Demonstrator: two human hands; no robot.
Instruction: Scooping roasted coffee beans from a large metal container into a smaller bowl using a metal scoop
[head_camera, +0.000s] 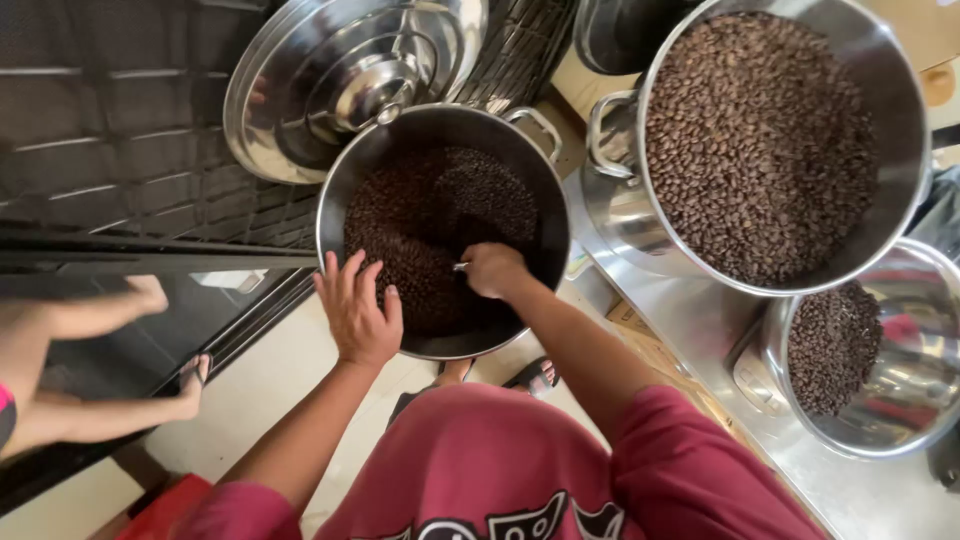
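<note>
The person in the red shirt (520, 470) stands over a steel pot (443, 230) partly filled with dark roasted coffee beans (430, 230). Their left hand (358, 312) rests flat over the pot's near rim, fingers spread and gripping nothing. Their right hand (495, 270) is down inside the pot, fist closed around a thin metal handle (460, 266) (a scoop or spoon, I cannot tell which, since the working end is hidden by the hand). The pot's shiny lid (350, 75) leans against the dark tiled wall just behind it. To the right, on a steel counter (700, 320), a bigger pot (780, 140) is heaped with beans, and a steel bowl (880, 350) beside it holds a smaller amount. At the left edge, another person's arm (90, 310) reaches in.
</note>
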